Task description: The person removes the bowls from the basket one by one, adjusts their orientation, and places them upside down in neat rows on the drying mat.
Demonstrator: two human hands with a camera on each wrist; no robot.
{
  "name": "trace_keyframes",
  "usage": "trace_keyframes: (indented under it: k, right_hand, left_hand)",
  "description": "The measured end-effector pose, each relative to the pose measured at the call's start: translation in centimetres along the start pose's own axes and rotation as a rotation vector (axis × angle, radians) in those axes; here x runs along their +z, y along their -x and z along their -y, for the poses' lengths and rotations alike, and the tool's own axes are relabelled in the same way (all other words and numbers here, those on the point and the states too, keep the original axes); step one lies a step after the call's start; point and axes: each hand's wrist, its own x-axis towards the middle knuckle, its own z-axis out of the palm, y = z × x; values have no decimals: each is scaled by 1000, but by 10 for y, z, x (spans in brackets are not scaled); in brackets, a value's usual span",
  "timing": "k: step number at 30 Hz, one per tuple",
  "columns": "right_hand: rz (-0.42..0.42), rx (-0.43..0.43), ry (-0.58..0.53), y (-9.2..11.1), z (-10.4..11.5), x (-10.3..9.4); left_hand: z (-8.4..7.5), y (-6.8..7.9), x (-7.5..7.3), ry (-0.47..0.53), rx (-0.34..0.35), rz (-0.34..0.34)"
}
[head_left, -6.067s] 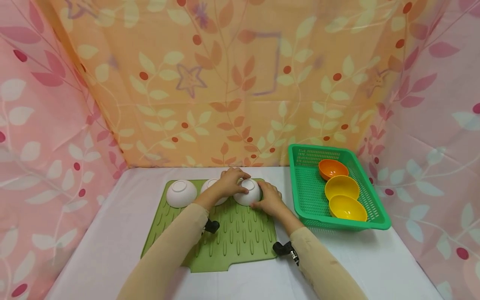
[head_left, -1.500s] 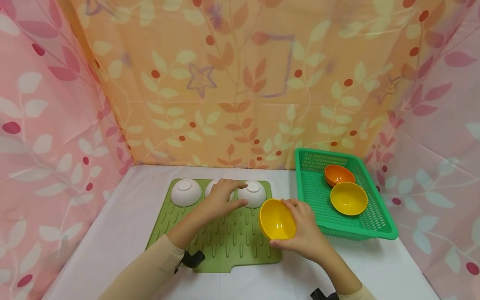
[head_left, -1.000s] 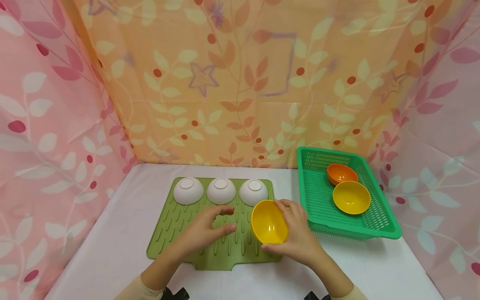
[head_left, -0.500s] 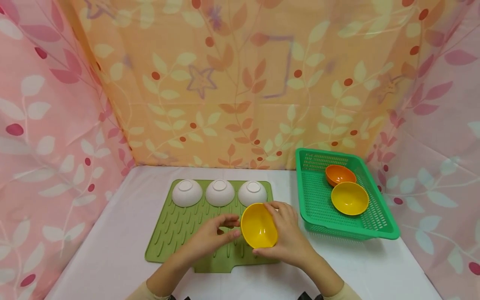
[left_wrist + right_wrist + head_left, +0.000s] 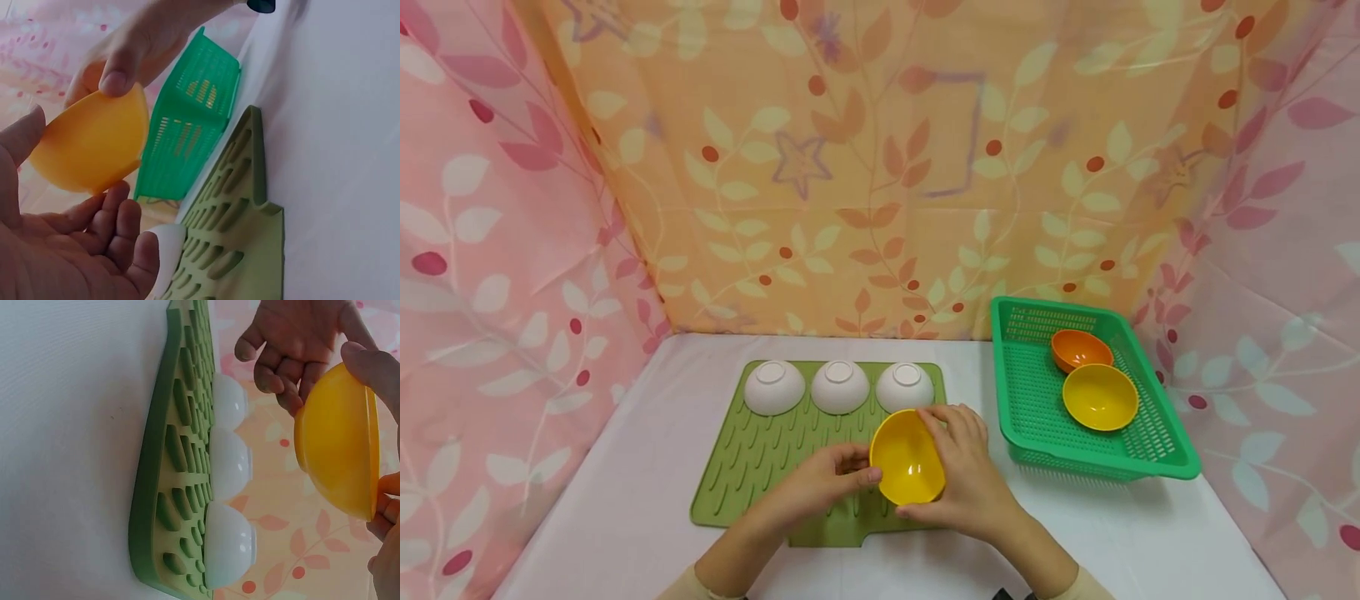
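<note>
A yellow bowl (image 5: 907, 457) is held tilted above the front of a green ribbed drying mat (image 5: 741, 471), its inside facing the head camera. My right hand (image 5: 964, 473) grips it from the right, thumb at the lower rim and fingers at the upper side. From the left, my left hand (image 5: 820, 487) holds it too, thumb at the rim; curled fingers touch the base in the left wrist view. Three white bowls stand upside down along the mat's back edge: a left one (image 5: 774, 388), a middle one (image 5: 840, 387) and a right one (image 5: 905, 387).
To the right stands a green plastic basket (image 5: 1017, 392) holding an orange bowl (image 5: 1081, 351) and another yellow bowl (image 5: 1101, 397). Patterned cloth (image 5: 850, 167) hangs behind and at both sides of the white-covered table (image 5: 602, 500).
The right hand has placed nothing down; it took a yellow bowl from the basket and carried it left over the mat. The left hand left the white bowls and met the yellow bowl.
</note>
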Motion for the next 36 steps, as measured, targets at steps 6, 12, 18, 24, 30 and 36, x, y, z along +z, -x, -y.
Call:
trace_keyframes:
  k: [6,12,18,24,30,36]
  right_hand:
    - [-4,-20,2,0,2,-1]
    - [19,206,-216,1,3,-10]
    - [107,434,-388,-1,2,-15]
    - [179,534,-446,-4,2,-12]
    - [199,581,-469,-4,5,-11]
    - [185,582,-492,-4,6,-12]
  left_hand:
    - [2,-2,2,90,-13,-63]
    - [2,-1,0,-123,116,-242]
    - [0,2,-1,-453,347,-400]
    - [-4,4,-1,-718,569,-427]
    - [-9,7,1,-887,730,-427]
    - [-11,10,3,-898,735,-420]
